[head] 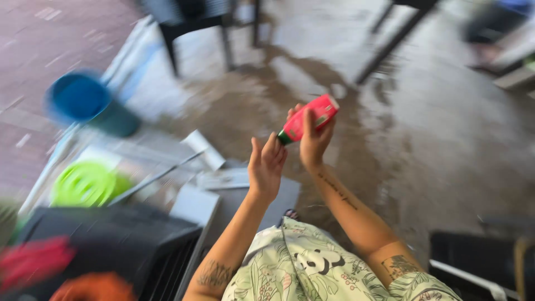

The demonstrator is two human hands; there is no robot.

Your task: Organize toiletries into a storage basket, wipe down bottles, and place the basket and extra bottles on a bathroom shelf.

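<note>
My right hand (313,142) is raised in front of me and grips a red tube (308,118) with a green cap, the cap end pointing down-left. Just left of it, my left hand (266,166) is held flat with the palm up and fingers spread, its fingertips right under the tube's green cap. Nothing lies in the left palm that I can see. Both forearms come up from my lap, which is covered by green patterned cloth (301,262). The picture is motion-blurred.
A blue bucket (86,101) and a lime-green lid (84,184) sit on the left among pale flat boards (195,203). A black plastic crate (111,245) is at lower left. Dark chair legs (390,44) stand on wet concrete behind.
</note>
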